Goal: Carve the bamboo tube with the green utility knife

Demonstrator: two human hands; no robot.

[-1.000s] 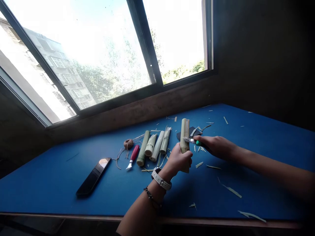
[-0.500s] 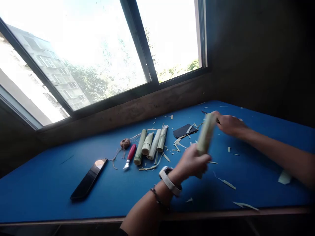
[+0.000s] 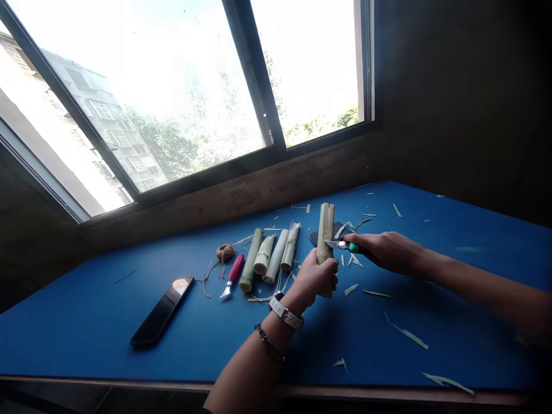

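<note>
My left hand [image 3: 317, 278] is closed around the lower part of a bamboo piece [image 3: 326, 227], which stands nearly upright above the table and has a notch at its top end. Wrapped round a knife with a green and black handle [image 3: 354, 248] is my right hand [image 3: 386, 251]. The knife's blade lies against the bamboo's side, just above my left fingers. Behind the bamboo is a dark flat object [image 3: 316, 236], partly hidden.
Several bamboo pieces [image 3: 251, 261] lie left of my left hand, beside a red-handled knife [image 3: 235, 268] and a twine ball [image 3: 225, 252]. A black phone [image 3: 161, 313] lies farther left. Shavings [image 3: 407, 333] are scattered on the blue table [image 3: 86, 328].
The bamboo has shifted left and now stands more upright in my left hand. My right hand has come nearer, bringing the knife blade against the bamboo. The view has shifted slightly.
</note>
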